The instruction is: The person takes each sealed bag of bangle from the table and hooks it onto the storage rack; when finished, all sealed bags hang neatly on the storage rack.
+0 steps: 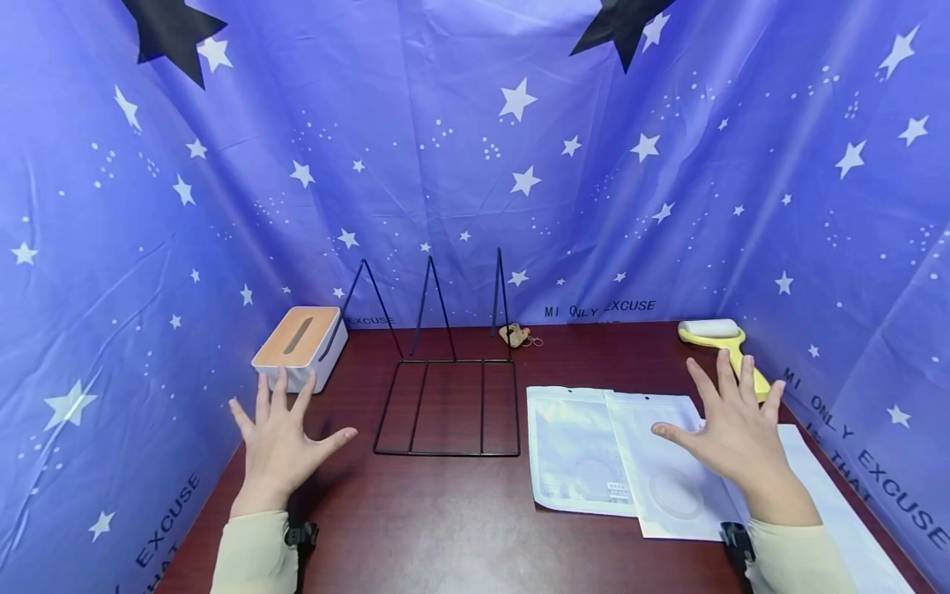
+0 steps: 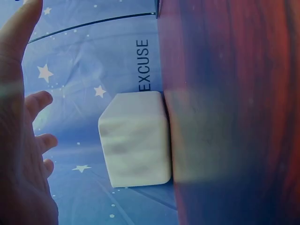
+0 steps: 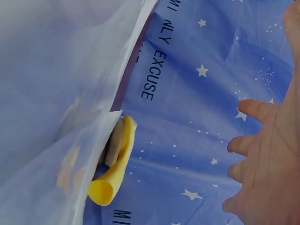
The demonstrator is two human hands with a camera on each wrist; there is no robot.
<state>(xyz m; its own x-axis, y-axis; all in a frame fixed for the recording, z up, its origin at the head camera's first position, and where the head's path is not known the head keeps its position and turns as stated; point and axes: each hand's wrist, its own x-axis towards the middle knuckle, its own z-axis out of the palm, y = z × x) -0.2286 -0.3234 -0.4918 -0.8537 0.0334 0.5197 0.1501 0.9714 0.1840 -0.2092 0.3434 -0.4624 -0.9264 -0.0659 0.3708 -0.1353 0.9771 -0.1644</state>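
My left hand is spread with straight fingers and holds nothing. Just past its fingertips stands a white tissue box with a wooden lid and a slot; the left wrist view shows the box's white side. My right hand, also spread and holding nothing, is above the white zip pouches, overlapping the right one in the head view. Behind its fingers lies a lint roller with a yellow handle, seen also in the right wrist view as a yellow handle. Between the hands stands a black wire rack.
A small tan keychain lies behind the rack near the curtain. White sheets lie along the right side under the right forearm. The blue star-patterned curtain encloses the dark red table at the back and both sides.
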